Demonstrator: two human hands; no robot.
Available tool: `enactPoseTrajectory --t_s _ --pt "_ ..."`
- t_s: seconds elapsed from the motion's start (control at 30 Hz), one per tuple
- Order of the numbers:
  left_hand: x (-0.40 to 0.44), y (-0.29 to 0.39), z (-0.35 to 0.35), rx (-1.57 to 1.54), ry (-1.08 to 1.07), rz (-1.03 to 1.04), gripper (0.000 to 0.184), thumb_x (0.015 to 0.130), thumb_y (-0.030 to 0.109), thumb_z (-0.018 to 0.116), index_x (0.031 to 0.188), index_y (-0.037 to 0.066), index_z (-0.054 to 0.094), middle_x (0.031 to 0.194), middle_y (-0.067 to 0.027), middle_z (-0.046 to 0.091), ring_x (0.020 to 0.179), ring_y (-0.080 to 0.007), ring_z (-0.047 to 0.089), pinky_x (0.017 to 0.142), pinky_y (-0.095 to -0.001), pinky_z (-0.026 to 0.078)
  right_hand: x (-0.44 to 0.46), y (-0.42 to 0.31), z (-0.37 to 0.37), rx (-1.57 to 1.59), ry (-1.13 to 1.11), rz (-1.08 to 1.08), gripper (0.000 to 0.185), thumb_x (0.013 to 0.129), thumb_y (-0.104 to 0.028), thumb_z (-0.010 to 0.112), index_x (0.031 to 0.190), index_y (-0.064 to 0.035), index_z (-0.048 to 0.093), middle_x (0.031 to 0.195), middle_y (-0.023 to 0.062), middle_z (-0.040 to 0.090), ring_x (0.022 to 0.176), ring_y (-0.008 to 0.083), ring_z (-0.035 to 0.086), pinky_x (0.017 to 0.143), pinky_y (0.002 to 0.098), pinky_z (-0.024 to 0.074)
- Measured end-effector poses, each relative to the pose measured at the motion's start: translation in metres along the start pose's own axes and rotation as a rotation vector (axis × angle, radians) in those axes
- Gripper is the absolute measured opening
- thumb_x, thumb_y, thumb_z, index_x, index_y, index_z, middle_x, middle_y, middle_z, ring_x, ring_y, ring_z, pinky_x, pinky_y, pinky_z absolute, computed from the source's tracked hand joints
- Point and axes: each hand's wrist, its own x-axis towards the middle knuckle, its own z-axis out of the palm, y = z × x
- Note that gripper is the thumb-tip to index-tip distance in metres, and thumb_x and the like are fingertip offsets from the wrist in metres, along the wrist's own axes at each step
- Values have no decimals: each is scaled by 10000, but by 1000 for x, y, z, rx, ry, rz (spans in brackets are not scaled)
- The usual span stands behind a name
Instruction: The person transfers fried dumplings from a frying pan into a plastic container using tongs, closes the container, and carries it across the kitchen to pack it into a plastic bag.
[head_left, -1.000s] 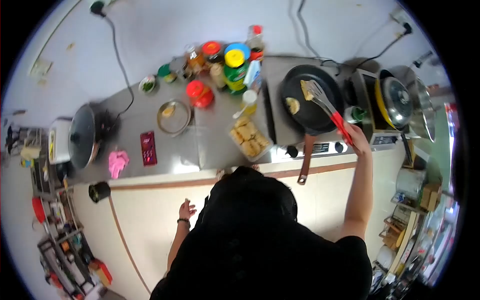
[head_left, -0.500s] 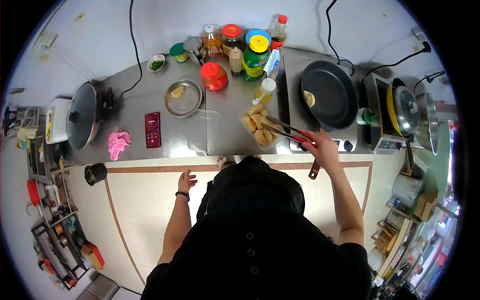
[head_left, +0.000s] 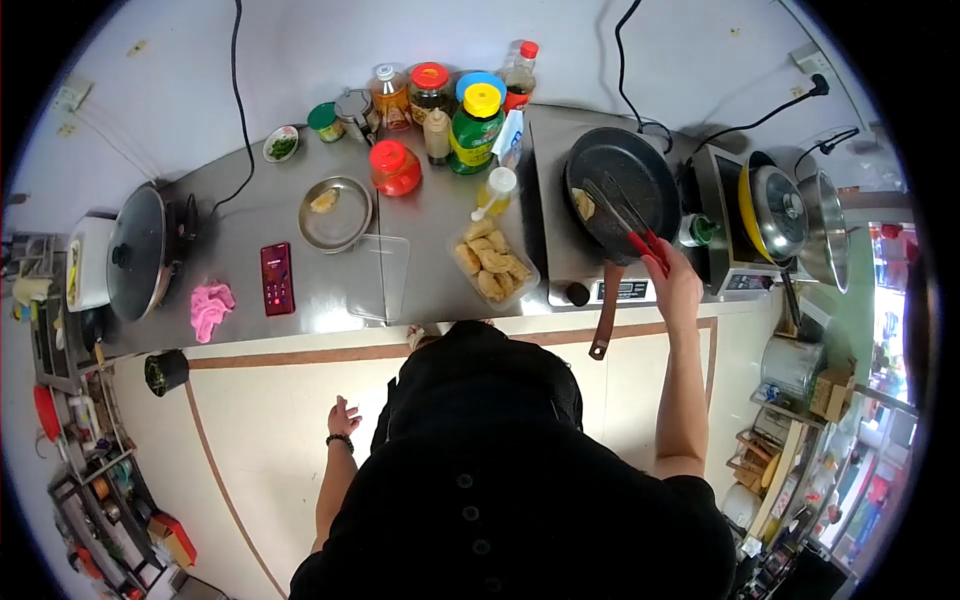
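My right hand [head_left: 679, 287] is closed round the red handles of the metal tongs [head_left: 628, 212]. The tongs' tips reach over the black frying pan [head_left: 650, 165], near a dumpling [head_left: 583, 204] at its left side. Whether the tips touch that dumpling, I cannot tell. Left of the stove, a clear plastic box [head_left: 533, 277] holds several dumplings [head_left: 493, 260]. One more dumpling [head_left: 324, 201] lies in a round metal plate [head_left: 361, 214]. My left hand [head_left: 343, 417] hangs in front of the counter with its fingers apart, holding nothing.
Bottles and jars, among them a green jar with a yellow lid [head_left: 476, 130], line the wall. A clear lid [head_left: 393, 280], a red phone [head_left: 278, 279] and a pink cloth [head_left: 211, 310] lie on the counter. The pan's brown handle [head_left: 606, 315] juts past the front edge.
My right hand has carried the tongs from above the dumpling box rightward and up to the frying pan. The view has shifted slightly. My left hand stays hanging open.
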Motion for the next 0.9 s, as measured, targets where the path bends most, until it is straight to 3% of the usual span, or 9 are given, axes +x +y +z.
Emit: enactPoseTrajectory --t_s 0.37,0.4,0.43,0.5,0.57,0.63,0.7,0.77,0.9 --pt "-19 49 52 19 -127 147 609 830 537 490 1172 35 450 919 -139 595 643 -200 606 504 -244 481 2 42 40 -3 -111 187 349 763 -366 637 1030 -141 629 807 124 649 742 317 622 632 386 476" --pt "-23 55 57 18 -147 168 612 831 538 486 1178 35 449 928 -141 596 653 -196 607 523 -244 484 0 64 49 169 -63 208 396 755 -392 646 1047 -124 631 769 141 645 728 285 638 610 368 468" --pt "-28 59 62 17 -168 184 615 832 539 482 1183 35 449 937 -142 597 662 -192 608 542 -245 486 -1 68 45 238 -79 239 394 778 -344 648 1065 -75 624 738 93 655 639 185 623 562 307 454" --pt "-37 65 67 54 -177 178 587 841 521 475 1180 42 455 956 -143 597 680 -187 612 593 -255 488 -4 58 17 540 -236 419 352 804 -254 641 1073 -28 614 733 22 628 590 100 540 549 246 433" --pt "-36 58 66 72 -169 155 586 838 522 478 1174 43 459 957 -140 599 677 -186 612 579 -253 487 -10 36 -6 652 -265 438 302 820 -172 627 1076 -12 611 756 -7 590 583 75 480 543 211 413" --pt "-28 45 59 90 -140 102 597 832 532 480 1172 42 458 947 -136 603 657 -184 610 557 -245 485 -20 6 -25 584 -352 169 341 820 -223 625 1086 -11 602 762 36 601 628 84 500 551 211 396" --pt "-20 31 51 91 -93 56 641 817 567 483 1173 35 449 934 -135 605 611 -180 600 523 -231 474 -27 -16 -34 358 -377 -6 318 779 -188 662 1053 -35 618 847 89 638 717 151 586 620 273 466" --pt "-4 14 38 123 -94 31 653 815 573 481 1176 30 447 927 -134 603 604 -177 595 512 -232 469 -24 -33 -35 93 -366 -268 310 730 -179 685 1014 -65 634 872 83 642 728 199 610 634 300 484" --pt "0 14 30 136 -86 12 649 825 568 468 1182 26 442 924 -138 602 598 -181 591 496 -232 461 -8 -38 -7 19 -292 -586 316 695 -190 692 987 -82 638 857 75 639 714 230 612 637 315 492"
